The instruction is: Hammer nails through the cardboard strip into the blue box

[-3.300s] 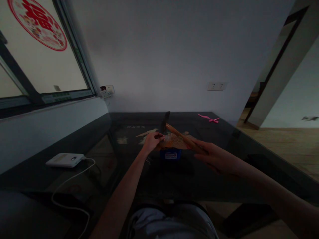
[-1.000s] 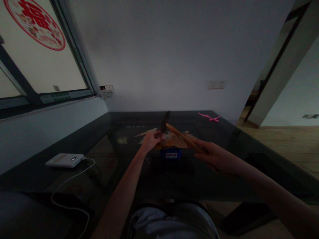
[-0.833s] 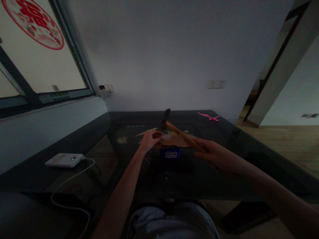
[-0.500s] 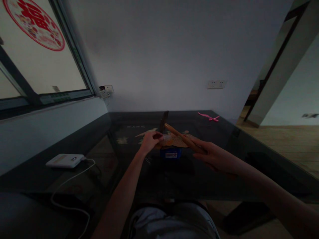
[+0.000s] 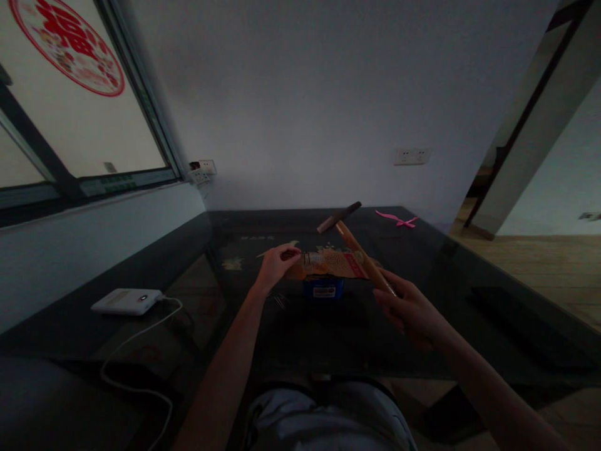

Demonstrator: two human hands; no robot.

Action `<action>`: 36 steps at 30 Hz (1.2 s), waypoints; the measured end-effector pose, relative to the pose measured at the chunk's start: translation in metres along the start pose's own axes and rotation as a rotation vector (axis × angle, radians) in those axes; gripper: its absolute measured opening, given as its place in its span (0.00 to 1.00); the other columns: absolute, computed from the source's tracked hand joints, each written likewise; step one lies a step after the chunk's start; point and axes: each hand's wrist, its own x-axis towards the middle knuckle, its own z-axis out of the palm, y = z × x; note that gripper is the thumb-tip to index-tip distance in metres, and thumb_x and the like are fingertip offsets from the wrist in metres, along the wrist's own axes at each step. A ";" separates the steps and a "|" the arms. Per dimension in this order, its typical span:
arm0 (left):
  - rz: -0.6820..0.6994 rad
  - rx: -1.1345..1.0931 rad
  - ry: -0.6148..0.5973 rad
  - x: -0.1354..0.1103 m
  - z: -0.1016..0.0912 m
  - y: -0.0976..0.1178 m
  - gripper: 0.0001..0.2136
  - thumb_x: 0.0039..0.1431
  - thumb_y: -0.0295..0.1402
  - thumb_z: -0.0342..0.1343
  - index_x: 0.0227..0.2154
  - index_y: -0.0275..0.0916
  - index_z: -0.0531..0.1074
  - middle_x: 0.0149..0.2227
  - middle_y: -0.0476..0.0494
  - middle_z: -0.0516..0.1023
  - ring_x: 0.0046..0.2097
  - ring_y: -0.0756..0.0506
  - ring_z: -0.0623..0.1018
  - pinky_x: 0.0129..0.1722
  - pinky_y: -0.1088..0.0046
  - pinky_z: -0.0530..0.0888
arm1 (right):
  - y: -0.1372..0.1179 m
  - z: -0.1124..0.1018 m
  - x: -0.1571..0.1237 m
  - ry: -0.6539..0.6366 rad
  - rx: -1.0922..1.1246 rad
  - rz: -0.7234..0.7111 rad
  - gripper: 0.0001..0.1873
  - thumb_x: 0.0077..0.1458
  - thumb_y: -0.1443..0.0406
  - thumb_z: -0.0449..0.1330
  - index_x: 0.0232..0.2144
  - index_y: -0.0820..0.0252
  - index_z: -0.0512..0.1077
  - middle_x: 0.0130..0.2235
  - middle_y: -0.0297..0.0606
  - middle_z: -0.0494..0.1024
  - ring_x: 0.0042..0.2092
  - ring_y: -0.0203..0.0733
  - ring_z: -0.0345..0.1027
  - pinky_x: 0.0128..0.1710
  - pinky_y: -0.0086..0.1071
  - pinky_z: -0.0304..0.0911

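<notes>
My right hand (image 5: 410, 307) is wrapped round the wooden handle of a hammer (image 5: 359, 247). The hammer's dark metal head is raised above a flat, patterned brown and red piece (image 5: 335, 263), which looks like packaging or cardboard. That piece lies across a blue box (image 5: 323, 288) with a white label. At the piece's left end is my left hand (image 5: 275, 268), thumb and forefinger curled together; what they pinch is too small and dark to make out. Thin nail-like pins (image 5: 280, 301) lie on the table just below my left hand.
On the dark, glossy table (image 5: 225, 351) a white power bank (image 5: 126, 301) with a white cable lies at the left. A pink ribbon (image 5: 398, 220) is at the far right, and a dark flat object (image 5: 526, 326) lies at the right edge. A wall stands behind the table.
The hammer has swung up and to the right, its head lifting away from the piece. My left hand has shifted a little left, uncovering more of the piece's left part.
</notes>
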 end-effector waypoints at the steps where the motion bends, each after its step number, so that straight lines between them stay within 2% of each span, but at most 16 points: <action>1: -0.001 -0.008 0.007 0.000 -0.001 -0.001 0.08 0.51 0.33 0.57 0.33 0.36 0.75 0.36 0.42 0.79 0.37 0.47 0.77 0.40 0.71 0.73 | 0.005 0.000 0.000 0.012 0.045 -0.008 0.36 0.52 0.57 0.57 0.60 0.59 0.52 0.18 0.22 0.60 0.13 0.27 0.50 0.10 0.21 0.51; 6: -0.024 0.024 0.010 -0.004 -0.008 0.008 0.08 0.51 0.33 0.56 0.33 0.37 0.75 0.36 0.43 0.79 0.36 0.47 0.77 0.39 0.72 0.73 | 0.027 0.004 0.004 0.035 0.220 -0.065 0.34 0.52 0.57 0.59 0.58 0.57 0.53 0.21 0.23 0.60 0.13 0.25 0.48 0.10 0.21 0.48; 9: -0.013 0.090 0.094 -0.015 -0.015 0.012 0.08 0.54 0.35 0.53 0.33 0.37 0.74 0.36 0.44 0.79 0.37 0.48 0.77 0.40 0.73 0.72 | 0.040 0.007 0.006 0.043 0.293 -0.082 0.32 0.51 0.57 0.60 0.56 0.56 0.56 0.21 0.24 0.60 0.14 0.25 0.48 0.10 0.21 0.47; 11: -0.007 0.139 0.180 -0.027 -0.023 0.008 0.09 0.55 0.36 0.52 0.33 0.37 0.72 0.35 0.44 0.78 0.37 0.48 0.76 0.39 0.74 0.72 | 0.048 0.008 0.008 0.052 0.327 -0.083 0.31 0.50 0.57 0.61 0.55 0.56 0.58 0.21 0.23 0.60 0.13 0.25 0.48 0.10 0.21 0.47; 13: -0.035 0.191 0.204 -0.041 -0.033 -0.005 0.09 0.55 0.36 0.51 0.32 0.37 0.71 0.34 0.45 0.77 0.35 0.48 0.76 0.38 0.75 0.71 | 0.054 0.008 0.009 0.063 0.350 -0.082 0.31 0.50 0.57 0.61 0.55 0.54 0.58 0.20 0.23 0.60 0.13 0.25 0.48 0.09 0.21 0.47; 14: -0.071 0.223 0.171 -0.048 -0.037 -0.014 0.09 0.54 0.36 0.51 0.31 0.37 0.71 0.33 0.45 0.77 0.34 0.48 0.76 0.37 0.75 0.71 | 0.055 0.007 0.009 0.068 0.360 -0.081 0.31 0.50 0.57 0.61 0.55 0.54 0.58 0.20 0.23 0.60 0.13 0.25 0.48 0.09 0.21 0.47; 19: -0.288 0.464 -0.167 -0.065 -0.049 -0.048 0.07 0.50 0.36 0.54 0.30 0.39 0.73 0.31 0.45 0.78 0.34 0.46 0.76 0.34 0.74 0.70 | 0.054 0.005 0.009 0.095 0.417 -0.093 0.30 0.50 0.58 0.61 0.54 0.54 0.58 0.20 0.23 0.59 0.13 0.24 0.47 0.09 0.20 0.47; 24: -0.398 0.747 -0.341 -0.060 -0.042 -0.047 0.09 0.50 0.38 0.55 0.31 0.40 0.75 0.35 0.40 0.78 0.37 0.42 0.77 0.32 0.72 0.69 | 0.052 0.003 0.008 0.123 0.459 -0.098 0.27 0.51 0.60 0.61 0.52 0.54 0.59 0.20 0.22 0.58 0.13 0.23 0.47 0.09 0.19 0.46; 28: -0.394 0.969 -0.382 -0.057 -0.039 -0.041 0.09 0.51 0.35 0.54 0.32 0.38 0.74 0.37 0.34 0.77 0.38 0.40 0.77 0.34 0.69 0.70 | 0.051 0.002 0.007 0.118 0.464 -0.097 0.27 0.51 0.60 0.61 0.52 0.54 0.59 0.20 0.22 0.58 0.13 0.23 0.48 0.09 0.18 0.47; 31: -0.364 1.040 -0.384 -0.058 -0.044 -0.037 0.09 0.52 0.32 0.52 0.33 0.37 0.74 0.38 0.33 0.77 0.39 0.39 0.77 0.35 0.69 0.70 | 0.050 0.003 0.007 0.132 0.466 -0.091 0.28 0.51 0.60 0.61 0.53 0.55 0.58 0.20 0.22 0.58 0.13 0.23 0.48 0.09 0.18 0.48; 36: -0.396 0.967 -0.244 -0.059 -0.064 -0.027 0.08 0.53 0.32 0.52 0.34 0.39 0.73 0.36 0.41 0.78 0.39 0.43 0.77 0.35 0.72 0.69 | 0.056 0.003 0.008 0.152 0.470 -0.108 0.31 0.49 0.59 0.62 0.54 0.56 0.59 0.19 0.22 0.59 0.12 0.23 0.48 0.08 0.19 0.48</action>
